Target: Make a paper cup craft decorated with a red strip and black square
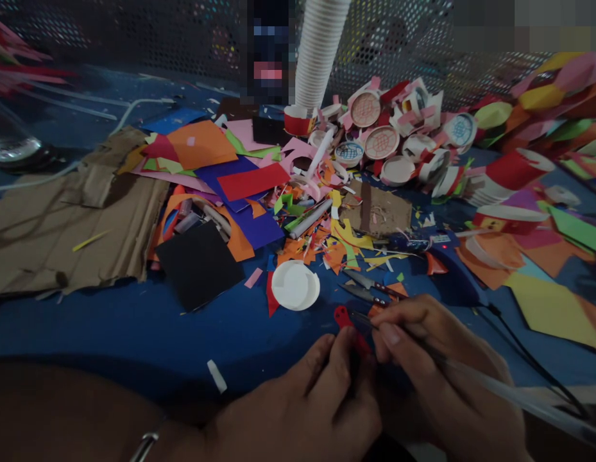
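Note:
At the near edge, my left hand (321, 391) pinches a narrow red paper piece (342, 315) whose rounded end bears small dark marks. My right hand (437, 366) grips a slim pen (500, 388) with a pale, see-through barrel. Its dark tip is beside the marked end of the red piece; whether they touch I cannot tell. Just beyond my right fingers lies a pair of scissors (367, 287), blades apart. A white paper disc or shallow cup (296, 286) rests left of the scissors, with a bit of red paper under it. The lower part of the red piece is hidden by my fingers.
Corrugated cardboard (110, 237) and a black paper square (200, 266) lie on the left. Coloured scraps (321, 240) and cut paper cups (382, 142) fill the middle and back. A tall cup stack (321, 51) rises behind. A dark cable (523, 359) runs along the right.

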Motion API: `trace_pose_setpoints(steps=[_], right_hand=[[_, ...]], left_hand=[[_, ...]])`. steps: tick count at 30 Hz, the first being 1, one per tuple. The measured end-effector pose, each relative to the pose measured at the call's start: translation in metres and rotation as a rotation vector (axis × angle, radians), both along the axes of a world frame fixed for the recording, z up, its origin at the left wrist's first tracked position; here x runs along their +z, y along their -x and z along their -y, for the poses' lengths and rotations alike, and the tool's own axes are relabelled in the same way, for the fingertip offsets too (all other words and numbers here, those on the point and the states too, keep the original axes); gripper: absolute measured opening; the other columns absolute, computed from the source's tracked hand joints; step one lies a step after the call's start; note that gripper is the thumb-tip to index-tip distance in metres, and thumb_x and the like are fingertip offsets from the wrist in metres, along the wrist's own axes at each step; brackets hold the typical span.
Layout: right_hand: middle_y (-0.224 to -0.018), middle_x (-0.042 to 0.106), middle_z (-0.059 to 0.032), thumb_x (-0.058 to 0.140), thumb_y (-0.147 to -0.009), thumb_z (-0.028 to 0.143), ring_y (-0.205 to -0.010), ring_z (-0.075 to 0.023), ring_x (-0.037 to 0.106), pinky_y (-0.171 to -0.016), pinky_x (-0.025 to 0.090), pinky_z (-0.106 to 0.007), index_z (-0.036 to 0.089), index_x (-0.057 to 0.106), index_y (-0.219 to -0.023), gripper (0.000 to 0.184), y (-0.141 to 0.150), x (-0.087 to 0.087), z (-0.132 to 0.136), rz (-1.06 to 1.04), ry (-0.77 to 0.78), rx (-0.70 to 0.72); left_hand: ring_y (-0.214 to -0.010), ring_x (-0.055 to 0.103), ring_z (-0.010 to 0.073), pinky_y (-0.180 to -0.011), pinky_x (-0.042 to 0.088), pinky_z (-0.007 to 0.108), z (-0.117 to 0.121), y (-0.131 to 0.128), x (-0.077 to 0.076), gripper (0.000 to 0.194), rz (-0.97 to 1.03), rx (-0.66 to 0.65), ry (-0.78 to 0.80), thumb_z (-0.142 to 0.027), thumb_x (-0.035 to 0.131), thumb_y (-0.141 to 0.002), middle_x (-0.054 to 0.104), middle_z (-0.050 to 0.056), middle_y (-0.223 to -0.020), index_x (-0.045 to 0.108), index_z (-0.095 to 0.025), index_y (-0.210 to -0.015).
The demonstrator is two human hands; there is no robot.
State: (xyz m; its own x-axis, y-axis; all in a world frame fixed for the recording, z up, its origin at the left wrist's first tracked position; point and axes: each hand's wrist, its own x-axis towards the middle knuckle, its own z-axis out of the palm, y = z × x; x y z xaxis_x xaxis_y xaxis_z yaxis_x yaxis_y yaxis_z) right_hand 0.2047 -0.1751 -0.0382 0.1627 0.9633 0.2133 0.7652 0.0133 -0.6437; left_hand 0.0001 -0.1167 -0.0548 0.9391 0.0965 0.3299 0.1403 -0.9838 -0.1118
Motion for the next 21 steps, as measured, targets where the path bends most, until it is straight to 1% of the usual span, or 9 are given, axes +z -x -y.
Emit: trace_pose_setpoints(steps=[6, 10, 15, 18, 21], right_hand=[[-0.068, 0.067, 0.0058, 0.053, -0.105, 0.031, -0.06, -0.0128, 0.069, -0.055, 0.051, -0.022, 0.028, 0.063, -0.092, 0.017, 0.0004, -0.0001, -0.0009, -0.022, -0.01, 0.0], [-0.071, 0.068, 0.0054, 0.054, -0.105, 0.03, -0.066, -0.0136, 0.072, -0.056, 0.052, -0.021, 0.029, 0.063, -0.093, 0.015, -0.0003, -0.0002, 0.0005, -0.025, -0.027, 0.002], [-0.071, 0.066, 0.0067, 0.056, -0.103, 0.028, -0.058, -0.0101, 0.066, -0.057, 0.051, -0.019, 0.029, 0.064, -0.094, 0.012, 0.0007, 0.0009, 0.0008, -0.065, -0.048, 0.032], [-0.071, 0.067, 0.0062, 0.056, -0.104, 0.029, -0.059, -0.0104, 0.066, -0.058, 0.052, -0.02, 0.029, 0.066, -0.094, 0.013, 0.0007, 0.0015, 0.0013, -0.084, -0.038, 0.058], [-0.073, 0.068, 0.0057, 0.055, -0.104, 0.029, -0.062, -0.011, 0.068, -0.06, 0.053, -0.02, 0.029, 0.066, -0.095, 0.014, 0.0001, 0.0016, 0.0017, -0.08, -0.036, 0.078]], left_hand=[[-0.127, 0.068, 0.0237, -0.111, 0.05, 0.034, -0.0009, 0.0021, 0.0019, 0.04, -0.019, -0.009, 0.002, -0.017, 0.044, -0.106, 0.073, 0.007, -0.138, 0.069, -0.014, -0.137], [-0.13, 0.067, 0.0241, -0.113, 0.049, 0.034, -0.0011, 0.0013, 0.0036, 0.039, -0.041, -0.012, 0.012, -0.018, 0.044, -0.107, 0.072, 0.006, -0.14, 0.07, -0.015, -0.137], [-0.131, 0.067, 0.023, -0.113, 0.048, 0.033, -0.0006, -0.0011, 0.0032, 0.04, -0.029, 0.006, -0.001, -0.017, 0.042, -0.108, 0.075, 0.003, -0.135, 0.071, -0.016, -0.136], [-0.13, 0.067, 0.0222, -0.112, 0.049, 0.033, 0.0004, -0.0011, 0.0021, 0.04, -0.013, 0.01, 0.002, -0.017, 0.041, -0.108, 0.074, 0.002, -0.137, 0.071, -0.016, -0.135], [-0.132, 0.066, 0.0225, -0.114, 0.048, 0.034, 0.0012, 0.0002, 0.001, 0.04, -0.016, 0.01, 0.011, -0.017, 0.042, -0.108, 0.072, 0.004, -0.141, 0.07, -0.015, -0.137]])
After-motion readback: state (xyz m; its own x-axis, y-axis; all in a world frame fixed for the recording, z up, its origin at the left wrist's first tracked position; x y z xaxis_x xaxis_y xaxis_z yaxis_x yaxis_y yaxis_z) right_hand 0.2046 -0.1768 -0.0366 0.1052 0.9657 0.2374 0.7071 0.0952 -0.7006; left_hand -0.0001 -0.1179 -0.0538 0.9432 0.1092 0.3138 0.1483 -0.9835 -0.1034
